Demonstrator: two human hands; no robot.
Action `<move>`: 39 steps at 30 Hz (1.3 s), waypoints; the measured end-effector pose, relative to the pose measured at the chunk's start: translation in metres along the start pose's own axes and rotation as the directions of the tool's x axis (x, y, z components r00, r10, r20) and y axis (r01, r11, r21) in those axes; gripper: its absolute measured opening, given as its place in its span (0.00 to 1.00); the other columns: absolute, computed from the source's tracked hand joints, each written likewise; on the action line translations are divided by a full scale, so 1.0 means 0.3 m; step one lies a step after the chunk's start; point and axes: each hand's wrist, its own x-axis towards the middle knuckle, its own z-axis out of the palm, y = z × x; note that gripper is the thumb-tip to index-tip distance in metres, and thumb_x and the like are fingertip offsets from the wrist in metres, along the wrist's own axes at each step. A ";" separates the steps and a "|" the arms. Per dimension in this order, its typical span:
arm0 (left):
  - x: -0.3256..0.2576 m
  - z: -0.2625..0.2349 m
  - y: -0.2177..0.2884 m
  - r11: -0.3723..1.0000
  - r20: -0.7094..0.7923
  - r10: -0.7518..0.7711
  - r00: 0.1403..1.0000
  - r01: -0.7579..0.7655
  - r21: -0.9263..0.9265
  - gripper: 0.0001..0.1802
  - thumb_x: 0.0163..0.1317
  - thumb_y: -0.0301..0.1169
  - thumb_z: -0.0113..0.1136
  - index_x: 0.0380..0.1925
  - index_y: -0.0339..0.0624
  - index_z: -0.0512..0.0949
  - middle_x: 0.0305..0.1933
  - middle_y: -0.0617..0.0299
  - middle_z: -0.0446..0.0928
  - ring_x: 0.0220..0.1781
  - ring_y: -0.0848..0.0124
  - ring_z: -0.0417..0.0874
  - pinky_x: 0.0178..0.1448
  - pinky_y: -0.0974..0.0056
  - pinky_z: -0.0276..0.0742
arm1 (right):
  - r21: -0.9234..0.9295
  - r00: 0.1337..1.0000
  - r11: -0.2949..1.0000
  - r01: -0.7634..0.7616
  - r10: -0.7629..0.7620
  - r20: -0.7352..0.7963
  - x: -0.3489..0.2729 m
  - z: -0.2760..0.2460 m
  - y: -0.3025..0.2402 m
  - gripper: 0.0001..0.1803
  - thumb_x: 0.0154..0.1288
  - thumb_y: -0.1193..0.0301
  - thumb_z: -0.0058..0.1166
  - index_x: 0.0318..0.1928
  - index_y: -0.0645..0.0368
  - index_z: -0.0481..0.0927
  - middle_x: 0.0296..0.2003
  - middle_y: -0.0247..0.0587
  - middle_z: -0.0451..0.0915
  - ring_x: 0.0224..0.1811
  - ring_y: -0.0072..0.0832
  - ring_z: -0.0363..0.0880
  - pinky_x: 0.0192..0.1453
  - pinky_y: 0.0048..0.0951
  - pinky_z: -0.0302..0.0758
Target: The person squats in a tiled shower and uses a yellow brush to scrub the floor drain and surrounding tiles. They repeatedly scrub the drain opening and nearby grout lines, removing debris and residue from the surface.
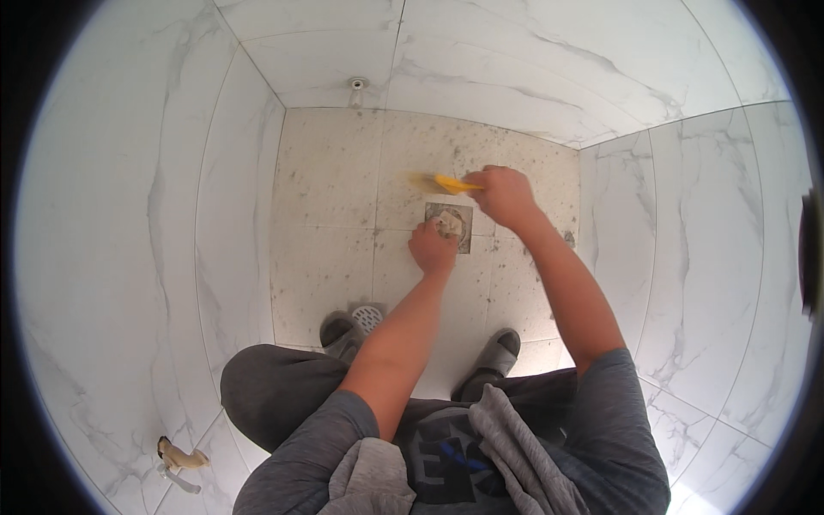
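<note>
Nearest the camera, the person squats in a grey shirt and dark trousers, with a grey cloth (515,446) draped over the lap and two grey slippers (493,356) planted on the speckled floor tiles (330,180). Just beside the left slipper lies a small round drain cover (367,316). Farther out, the left hand (432,247) is curled around a crumpled rag (448,225), pressing it down onto the square floor drain (463,240), which sits near the middle of the floor. Beyond it, the right hand (502,193) is closed in a fist around the handle of a yellow brush (442,183), whose blurred head is over the tile just above the drain. At the far wall, a small pipe fitting (358,83) sticks out of the white marble tiles.
</note>
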 end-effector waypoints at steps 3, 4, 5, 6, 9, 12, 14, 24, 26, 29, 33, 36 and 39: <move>-0.014 -0.006 0.016 0.998 -0.023 -0.014 1.000 0.015 0.065 0.27 0.48 0.36 0.71 0.52 0.50 0.81 0.47 0.60 0.80 0.53 0.59 0.80 0.56 0.51 0.71 | -0.163 0.981 0.986 -0.019 0.050 0.186 -0.015 -0.044 0.081 0.10 0.58 0.70 0.62 0.40 0.44 0.89 0.34 0.39 0.85 0.41 0.41 0.85 0.45 0.42 0.81; -0.018 -0.009 0.020 0.998 -0.025 -0.011 1.000 0.013 0.062 0.27 0.49 0.36 0.71 0.52 0.50 0.81 0.47 0.60 0.80 0.53 0.59 0.80 0.56 0.51 0.70 | -0.179 0.973 0.984 -0.012 0.053 0.225 -0.012 -0.038 0.088 0.10 0.58 0.70 0.62 0.40 0.44 0.90 0.34 0.39 0.86 0.41 0.41 0.85 0.45 0.42 0.81; -0.021 -0.011 0.025 0.998 -0.027 -0.013 1.000 0.015 0.062 0.27 0.49 0.36 0.71 0.53 0.50 0.82 0.47 0.60 0.80 0.53 0.59 0.79 0.56 0.50 0.70 | -0.218 0.951 0.975 -0.036 0.100 0.291 -0.006 -0.028 0.090 0.11 0.58 0.70 0.63 0.41 0.43 0.90 0.35 0.39 0.86 0.41 0.41 0.86 0.46 0.42 0.81; -0.023 -0.012 0.027 0.997 -0.022 -0.024 0.999 0.025 0.073 0.27 0.49 0.37 0.71 0.53 0.50 0.82 0.47 0.60 0.80 0.54 0.59 0.79 0.57 0.50 0.70 | -0.204 0.964 0.979 0.027 0.029 0.265 0.007 -0.010 0.079 0.11 0.57 0.70 0.63 0.41 0.43 0.90 0.35 0.39 0.86 0.42 0.41 0.86 0.46 0.42 0.81; -0.025 -0.005 0.023 0.995 -0.021 -0.027 0.999 0.029 0.097 0.27 0.50 0.37 0.72 0.53 0.50 0.82 0.47 0.60 0.80 0.53 0.60 0.80 0.55 0.50 0.69 | -0.120 0.977 0.988 0.097 -0.072 0.198 0.070 0.059 -0.002 0.12 0.56 0.71 0.64 0.42 0.43 0.91 0.35 0.38 0.87 0.43 0.40 0.86 0.47 0.41 0.81; -0.027 0.011 0.009 0.997 -0.029 -0.013 0.999 0.015 0.071 0.28 0.50 0.37 0.72 0.54 0.50 0.82 0.46 0.60 0.80 0.53 0.59 0.80 0.54 0.49 0.70 | 0.053 0.992 0.993 0.108 -0.111 0.059 0.099 0.046 -0.026 0.12 0.55 0.72 0.64 0.41 0.44 0.91 0.34 0.38 0.87 0.43 0.40 0.86 0.46 0.41 0.81; -0.028 0.018 0.004 0.996 -0.053 0.007 0.999 -0.003 0.084 0.28 0.51 0.37 0.71 0.55 0.50 0.82 0.46 0.60 0.80 0.52 0.59 0.80 0.52 0.50 0.70 | 0.041 0.990 0.991 0.128 -0.131 0.055 0.098 0.000 -0.003 0.13 0.55 0.72 0.64 0.41 0.44 0.91 0.34 0.39 0.87 0.43 0.41 0.86 0.46 0.41 0.82; -0.030 0.036 0.018 0.999 -0.027 0.053 0.998 -0.053 0.005 0.18 0.54 0.31 0.67 0.47 0.52 0.85 0.43 0.62 0.82 0.45 0.59 0.83 0.49 0.51 0.73 | 0.077 0.974 0.985 0.156 -0.166 0.154 0.132 0.031 -0.111 0.13 0.53 0.74 0.64 0.39 0.46 0.91 0.34 0.40 0.87 0.42 0.39 0.86 0.46 0.41 0.82; -0.031 0.036 0.011 0.993 -0.050 0.119 0.992 -0.117 0.035 0.13 0.54 0.30 0.66 0.42 0.53 0.86 0.42 0.65 0.82 0.46 0.61 0.83 0.48 0.52 0.73 | 0.181 0.979 0.965 0.189 -0.200 0.044 0.137 0.010 -0.108 0.15 0.50 0.76 0.63 0.40 0.47 0.92 0.35 0.39 0.87 0.42 0.42 0.86 0.46 0.41 0.81; -0.030 0.036 0.008 0.987 -0.011 0.133 0.991 -0.131 0.090 0.09 0.53 0.30 0.67 0.36 0.52 0.86 0.42 0.66 0.82 0.46 0.62 0.82 0.48 0.53 0.72 | -0.189 0.976 0.980 0.061 -0.019 0.218 0.129 -0.036 -0.080 0.08 0.53 0.73 0.64 0.35 0.48 0.90 0.32 0.41 0.87 0.38 0.38 0.87 0.41 0.42 0.82; -0.031 0.040 0.016 0.987 0.054 0.138 0.989 -0.141 0.073 0.09 0.54 0.30 0.67 0.37 0.51 0.86 0.42 0.64 0.81 0.44 0.61 0.83 0.46 0.53 0.75 | -0.350 0.929 0.928 0.126 0.013 0.369 0.120 -0.014 -0.119 0.05 0.52 0.74 0.63 0.31 0.51 0.89 0.31 0.42 0.87 0.37 0.41 0.87 0.41 0.41 0.82; -0.037 0.043 0.022 0.996 0.055 0.062 0.997 -0.065 0.065 0.11 0.56 0.31 0.66 0.40 0.52 0.86 0.42 0.63 0.81 0.42 0.58 0.85 0.44 0.52 0.79 | 0.020 0.953 0.974 0.226 -0.225 0.202 0.127 0.011 -0.161 0.05 0.52 0.75 0.62 0.30 0.54 0.88 0.32 0.45 0.87 0.37 0.42 0.87 0.40 0.41 0.83; -0.047 0.036 0.020 0.999 -0.013 0.052 0.999 -0.052 0.002 0.13 0.57 0.32 0.65 0.44 0.54 0.86 0.43 0.62 0.81 0.41 0.56 0.86 0.43 0.51 0.82 | -0.064 0.960 0.988 0.143 -0.123 0.251 0.139 -0.010 -0.155 0.05 0.50 0.73 0.65 0.30 0.52 0.88 0.31 0.42 0.86 0.38 0.41 0.87 0.42 0.41 0.82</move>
